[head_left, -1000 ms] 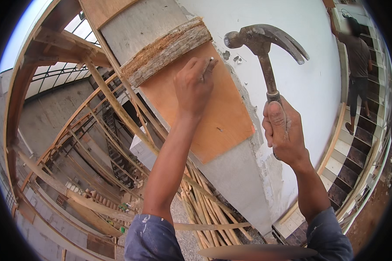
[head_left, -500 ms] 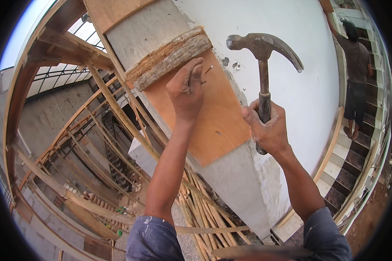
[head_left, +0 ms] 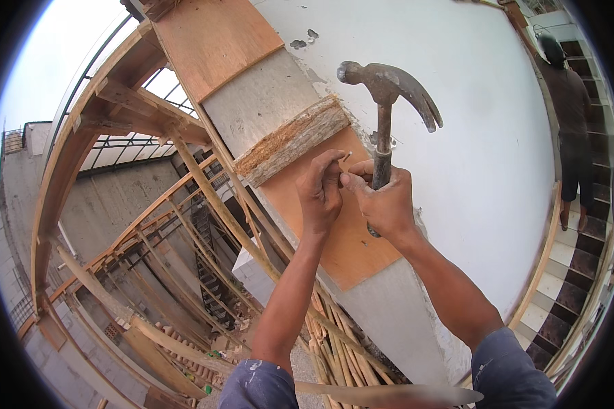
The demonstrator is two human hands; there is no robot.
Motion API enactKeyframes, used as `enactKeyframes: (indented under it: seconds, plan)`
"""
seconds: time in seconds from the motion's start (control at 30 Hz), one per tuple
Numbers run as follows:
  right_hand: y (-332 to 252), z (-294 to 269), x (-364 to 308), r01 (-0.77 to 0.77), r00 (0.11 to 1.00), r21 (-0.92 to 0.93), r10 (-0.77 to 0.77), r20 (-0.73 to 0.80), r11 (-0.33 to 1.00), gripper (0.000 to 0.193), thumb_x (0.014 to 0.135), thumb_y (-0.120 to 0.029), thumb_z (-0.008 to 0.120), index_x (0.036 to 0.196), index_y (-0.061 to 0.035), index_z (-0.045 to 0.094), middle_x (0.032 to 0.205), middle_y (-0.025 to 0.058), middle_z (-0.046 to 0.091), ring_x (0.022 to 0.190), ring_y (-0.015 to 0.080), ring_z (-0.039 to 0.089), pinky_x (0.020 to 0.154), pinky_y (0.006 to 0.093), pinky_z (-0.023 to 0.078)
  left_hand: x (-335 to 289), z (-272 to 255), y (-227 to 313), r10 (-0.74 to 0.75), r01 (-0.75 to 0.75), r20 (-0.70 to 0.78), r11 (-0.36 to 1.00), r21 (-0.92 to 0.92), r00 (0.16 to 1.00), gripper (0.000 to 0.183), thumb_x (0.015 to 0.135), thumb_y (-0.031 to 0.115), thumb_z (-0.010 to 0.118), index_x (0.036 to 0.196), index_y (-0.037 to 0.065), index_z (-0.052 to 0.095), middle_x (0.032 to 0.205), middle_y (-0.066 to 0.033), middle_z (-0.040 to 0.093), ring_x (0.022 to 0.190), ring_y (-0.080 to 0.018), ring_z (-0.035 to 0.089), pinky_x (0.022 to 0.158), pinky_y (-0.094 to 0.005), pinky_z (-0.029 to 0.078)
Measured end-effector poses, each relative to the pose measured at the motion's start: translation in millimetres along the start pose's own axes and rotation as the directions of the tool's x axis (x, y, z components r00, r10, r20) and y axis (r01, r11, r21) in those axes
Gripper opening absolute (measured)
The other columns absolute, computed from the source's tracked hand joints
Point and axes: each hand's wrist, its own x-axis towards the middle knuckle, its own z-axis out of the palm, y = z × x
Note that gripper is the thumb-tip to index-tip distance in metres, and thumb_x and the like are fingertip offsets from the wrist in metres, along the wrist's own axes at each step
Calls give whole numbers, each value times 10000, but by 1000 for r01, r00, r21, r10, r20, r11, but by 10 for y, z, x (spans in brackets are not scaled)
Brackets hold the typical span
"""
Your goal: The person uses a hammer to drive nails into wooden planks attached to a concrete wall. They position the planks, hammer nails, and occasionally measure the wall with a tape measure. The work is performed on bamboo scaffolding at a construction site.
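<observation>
My right hand (head_left: 391, 204) grips a claw hammer (head_left: 387, 85) by its dark handle, with the head up and the claw curving to the right. The thumb and forefinger of that hand reach toward my left fingertips. My left hand (head_left: 319, 194) is closed in a pinch, with what looks like a small nail at its fingertips, partly hidden. Just above them another nail (head_left: 346, 156) sticks out of an orange-brown plywood panel (head_left: 351, 262). A rough, bark-edged wood strip (head_left: 293, 140) lies across the panel's upper end.
A second plywood piece (head_left: 215, 41) sits higher on the grey concrete column (head_left: 262, 95). White wall (head_left: 477, 170) is at the right. Beyond it a person (head_left: 572, 123) stands on tiled steps (head_left: 559, 273). Wooden poles (head_left: 205, 184) and bamboo (head_left: 341, 347) fill the lower left.
My hands have come together; the right hand has moved left with the hammer, its thumb now near my left fingertips. The view has shifted, so the panel sits lower and farther right.
</observation>
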Motion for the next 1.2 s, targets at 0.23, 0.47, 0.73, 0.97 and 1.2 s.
enactKeyframes:
  seconds: [0.23, 0.47, 0.73, 0.97, 1.2]
  plan:
    - [26, -136, 24, 10, 994, -93, 1, 111, 996, 134, 900, -100, 720, 828, -2, 664, 660, -18, 591, 632, 48, 506, 574, 264, 426, -17, 20, 1, -115, 98, -103, 983, -157, 988, 122, 1030, 62, 503, 1083, 21, 604, 691, -7, 509, 592, -85, 488, 545, -245, 393]
    - [-131, -386, 88, 49, 999, -131, -48, 7, 990, 180, 924, -133, 716, 815, -5, 654, 614, -50, 501, 560, 42, 405, 515, 249, 354, -21, 64, -16, -82, 34, -295, 986, -163, 952, 164, 1055, 142, 474, 1055, 35, 599, 688, 2, 514, 563, -76, 445, 513, -240, 341]
    - [-222, -326, 119, 46, 997, -195, -34, 68, 980, 160, 915, -106, 709, 812, 7, 663, 629, -34, 523, 598, 52, 444, 550, 260, 379, -54, 107, 18, 233, -238, 49, 938, 252, 971, 96, 877, 77, 722, 948, 34, 674, 693, -61, 584, 504, -133, 477, 477, -282, 379]
    - [-126, -319, 135, 36, 994, -216, -12, 113, 976, 228, 907, -193, 743, 867, 2, 632, 667, -12, 515, 639, 71, 446, 584, 275, 400, -47, 117, -14, 295, -274, 11, 872, 406, 955, 114, 850, 7, 700, 948, 22, 647, 732, -95, 616, 543, -216, 573, 491, -327, 440]
    - [185, -582, -651, -58, 971, -281, 120, 207, 958, 532, 937, -531, 646, 1005, -9, 569, 692, 9, 498, 670, 97, 438, 607, 291, 403, -53, 119, -35, 1, 33, -724, 999, 32, 690, 211, 1056, 180, 493, 896, 43, 510, 759, 7, 474, 538, -56, 385, 459, -255, 350]
